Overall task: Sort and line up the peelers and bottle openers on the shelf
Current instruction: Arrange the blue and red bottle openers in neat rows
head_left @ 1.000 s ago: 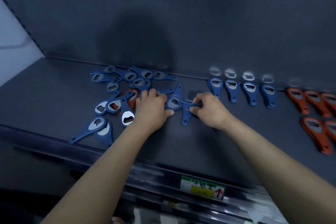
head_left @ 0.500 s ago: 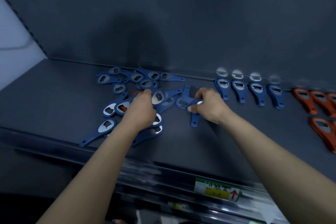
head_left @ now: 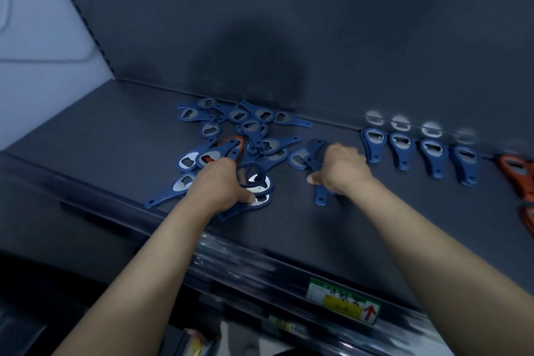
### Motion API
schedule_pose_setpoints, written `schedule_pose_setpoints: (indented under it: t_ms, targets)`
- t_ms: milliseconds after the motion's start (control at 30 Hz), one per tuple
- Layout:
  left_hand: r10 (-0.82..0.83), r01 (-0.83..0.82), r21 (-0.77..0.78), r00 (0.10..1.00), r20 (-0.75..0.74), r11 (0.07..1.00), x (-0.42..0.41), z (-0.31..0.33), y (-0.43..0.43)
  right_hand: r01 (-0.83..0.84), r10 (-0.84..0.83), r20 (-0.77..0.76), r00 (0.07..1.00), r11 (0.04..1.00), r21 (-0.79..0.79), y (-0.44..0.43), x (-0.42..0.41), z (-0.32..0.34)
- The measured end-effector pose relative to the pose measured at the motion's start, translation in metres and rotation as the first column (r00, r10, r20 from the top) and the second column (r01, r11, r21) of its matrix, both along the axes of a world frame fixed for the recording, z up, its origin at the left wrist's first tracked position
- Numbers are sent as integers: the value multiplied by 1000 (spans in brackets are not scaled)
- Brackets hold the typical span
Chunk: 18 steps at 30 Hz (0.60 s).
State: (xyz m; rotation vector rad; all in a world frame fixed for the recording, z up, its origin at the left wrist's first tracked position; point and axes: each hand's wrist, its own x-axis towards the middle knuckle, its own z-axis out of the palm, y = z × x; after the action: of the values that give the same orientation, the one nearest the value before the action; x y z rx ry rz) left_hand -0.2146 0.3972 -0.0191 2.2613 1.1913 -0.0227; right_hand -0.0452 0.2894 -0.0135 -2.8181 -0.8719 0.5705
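1. Head view, middle: the left hand [head_left: 215,182] is reaching in over the front of the shelf [head_left: 115,139]. Its grip is curling tight around a blue opener stack [head_left: 260,192], with the thumb pressing on a shiny metal head. How many pieces are in that grip is hard to tell.
2. The right hand [head_left: 341,170] is working just beside it. Its grip is closing around a held blue opener [head_left: 319,196], whose handle is poking out below the fist towards the shelf's front edge.
3. Behind and left of the left hand, a loose pile of blue openers [head_left: 245,124] is lying jumbled and overlapping, reaching back to the rear wall [head_left: 289,23].
4. One orange opener in the pile [head_left: 234,142] is peeking out from among the blue ones, partly covered.
5. To the right of the right hand, a row of four blue openers [head_left: 432,153] is lying neatly side by side, apart from one another, heads pointing to the rear wall and handles towards the front.
6. Further right, orange openers [head_left: 514,170] are sitting at the frame's edge, cut off by it.
7. Down on the shelf's front rail, a green and yellow price label [head_left: 344,300] with a red arrow is showing between the two forearms.
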Motion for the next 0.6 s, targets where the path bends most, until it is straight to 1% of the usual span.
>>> schedule_pose_setpoints:
  t_ms: [67,167,300,367,433,500,600]
  targets:
    - [-1,1,0,1000,7,1000,1,1,-1,-22,21,-41,999,1000,-13,-2,0,2]
    - [-34,34,45,999,15,998,1,0,-3,-73,73,-66,995,997,6,-3,-1,2]
    - [-43,34,75,992,117,997,-4,-2,-4,-103,106,-93,990,994,39,-7,-3,3]
    - [-25,20,27,978,209,999,-7,-2,-2,-113,122,-138,983,991,71,-9,-3,4]
    - [10,10,-67,958,288,998,-10,-1,-3,-130,144,-159,977,987,97,-10,-2,6]
    - [44,4,-147,945,324,989,-11,-1,-6,-129,156,-179,971,980,153,-12,-1,6]
    - [62,37,-252,925,374,967,-6,0,-14,-86,156,-257,954,961,263,-16,2,6]
